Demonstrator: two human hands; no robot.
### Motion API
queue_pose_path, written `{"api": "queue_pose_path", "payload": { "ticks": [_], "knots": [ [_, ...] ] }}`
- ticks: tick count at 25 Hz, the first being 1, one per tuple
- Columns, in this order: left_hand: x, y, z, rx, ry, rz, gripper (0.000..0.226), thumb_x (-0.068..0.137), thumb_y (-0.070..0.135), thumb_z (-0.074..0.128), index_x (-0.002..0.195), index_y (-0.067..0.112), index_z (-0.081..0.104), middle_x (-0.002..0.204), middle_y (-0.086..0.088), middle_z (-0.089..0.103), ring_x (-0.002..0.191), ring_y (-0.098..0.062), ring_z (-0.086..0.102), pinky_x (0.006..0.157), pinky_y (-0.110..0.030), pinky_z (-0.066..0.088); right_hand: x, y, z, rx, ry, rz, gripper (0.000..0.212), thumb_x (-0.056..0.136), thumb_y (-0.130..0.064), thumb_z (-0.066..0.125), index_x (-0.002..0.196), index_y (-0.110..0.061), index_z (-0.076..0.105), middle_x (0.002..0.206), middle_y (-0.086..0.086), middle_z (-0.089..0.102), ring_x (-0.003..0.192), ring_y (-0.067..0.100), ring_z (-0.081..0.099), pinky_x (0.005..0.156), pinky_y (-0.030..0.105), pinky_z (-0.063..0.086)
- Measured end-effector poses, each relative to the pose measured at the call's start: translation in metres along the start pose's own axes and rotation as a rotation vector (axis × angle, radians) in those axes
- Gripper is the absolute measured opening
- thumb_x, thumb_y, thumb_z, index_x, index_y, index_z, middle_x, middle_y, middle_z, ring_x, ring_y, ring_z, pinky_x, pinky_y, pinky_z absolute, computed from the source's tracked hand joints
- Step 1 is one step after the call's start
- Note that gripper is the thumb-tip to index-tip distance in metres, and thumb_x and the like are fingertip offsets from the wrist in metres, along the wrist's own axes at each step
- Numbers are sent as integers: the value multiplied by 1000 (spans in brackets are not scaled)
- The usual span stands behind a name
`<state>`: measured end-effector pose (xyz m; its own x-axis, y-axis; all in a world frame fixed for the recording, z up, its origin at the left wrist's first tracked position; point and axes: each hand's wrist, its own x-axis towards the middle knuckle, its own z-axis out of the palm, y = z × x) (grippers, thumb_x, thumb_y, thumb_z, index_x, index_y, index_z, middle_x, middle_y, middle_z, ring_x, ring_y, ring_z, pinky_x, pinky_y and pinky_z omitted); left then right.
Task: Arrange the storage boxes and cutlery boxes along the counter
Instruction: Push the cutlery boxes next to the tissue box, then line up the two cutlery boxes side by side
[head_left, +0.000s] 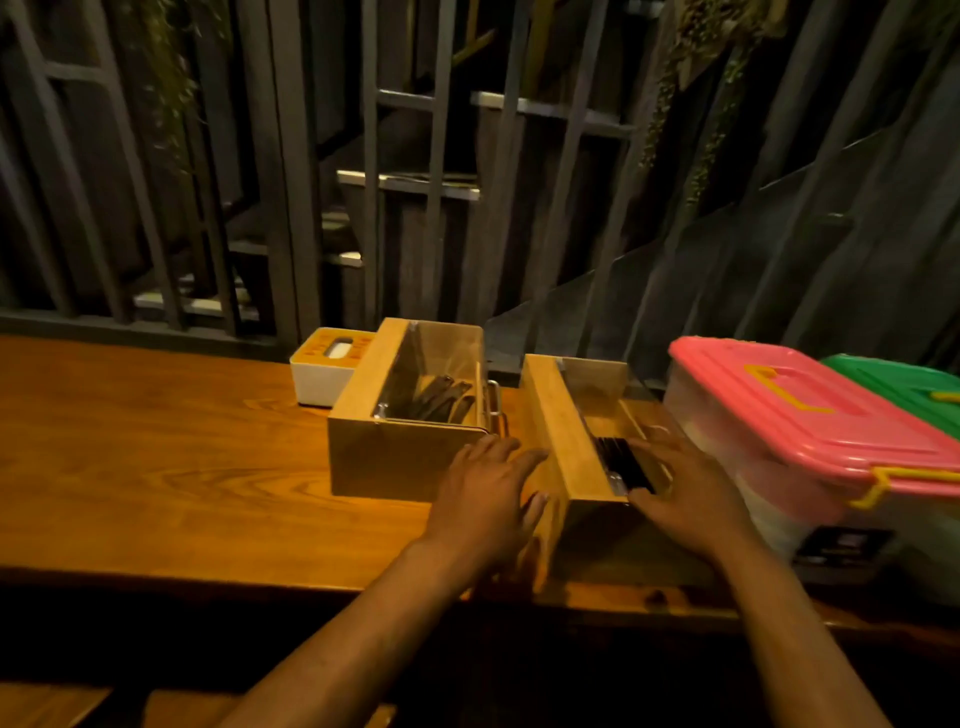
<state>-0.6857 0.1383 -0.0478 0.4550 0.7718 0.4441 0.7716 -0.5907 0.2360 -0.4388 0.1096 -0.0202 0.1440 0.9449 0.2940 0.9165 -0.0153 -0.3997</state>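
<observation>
Two wooden cutlery boxes with clear lids stand on the wooden counter (156, 467). The left cutlery box (384, 457) holds dark utensils. The right cutlery box (566, 436) sits skewed, with dark cutlery showing under its lid. My left hand (488, 504) presses flat against its left side, fingers spread. My right hand (685, 493) lies over its right side and lid, fingers spread. A clear storage box with a pink lid (810, 415) stands just right of it, and a green-lidded storage box (904, 387) is beyond that.
A small white box with a wooden slotted top (324, 371) sits behind the left cutlery box. Dark metal railings (291, 208) and a stairway rise behind the counter. The counter's front edge (260, 577) runs below my hands.
</observation>
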Motion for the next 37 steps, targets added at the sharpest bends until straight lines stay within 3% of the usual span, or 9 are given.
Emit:
{"api": "queue_pose_path", "payload": {
  "ticks": [3, 8, 13, 19, 27, 37],
  "knots": [
    [10, 56, 25, -36, -72, 3, 58, 91, 52, 45, 145, 37, 33, 152, -5, 37, 141, -26, 29, 114, -40, 25, -10, 57, -7, -51, -168, 18, 83, 64, -52, 71, 141, -42, 41, 158, -4, 27, 144, 23, 26, 115, 47, 27],
    [17, 82, 59, 80, -110, -77, 59, 96, 51, 40, 149, 41, 17, 161, -3, 18, 148, -26, 12, 118, -44, 20, -7, 92, 12, -70, -66, -169, 88, 71, -54, 74, 145, -45, 28, 162, -5, 13, 148, 23, 14, 118, 44, 12],
    [16, 70, 70, 143, -24, -142, 51, 100, 44, 33, 149, 41, 18, 160, -1, 23, 147, -24, 17, 117, -42, 24, 3, 87, 25, -53, -25, -244, 82, 74, -53, 72, 144, -42, 31, 161, -3, 17, 149, 22, 11, 120, 44, 17],
    [23, 45, 64, 205, -28, -127, 51, 101, 42, 32, 150, 38, 18, 159, -2, 25, 147, -23, 17, 117, -44, 23, 18, 72, 45, -49, -19, -214, 81, 74, -55, 71, 144, -44, 31, 161, -5, 16, 150, 26, 6, 119, 50, 19],
    [44, 18, 70, 214, -13, -122, 51, 101, 44, 30, 150, 40, 16, 160, -1, 23, 148, -22, 15, 118, -41, 18, 47, 63, 61, -32, -36, -178, 82, 76, -53, 71, 145, -45, 27, 162, -6, 15, 150, 27, 2, 120, 49, 12],
    [72, 1, 76, 252, -64, -113, 52, 102, 43, 25, 151, 38, 9, 161, -3, 18, 148, -23, 10, 120, -45, 12, 77, 59, 70, -50, -64, -103, 84, 76, -50, 72, 146, -45, 25, 162, -5, 15, 148, 31, 6, 119, 48, 14]
  ]
}}
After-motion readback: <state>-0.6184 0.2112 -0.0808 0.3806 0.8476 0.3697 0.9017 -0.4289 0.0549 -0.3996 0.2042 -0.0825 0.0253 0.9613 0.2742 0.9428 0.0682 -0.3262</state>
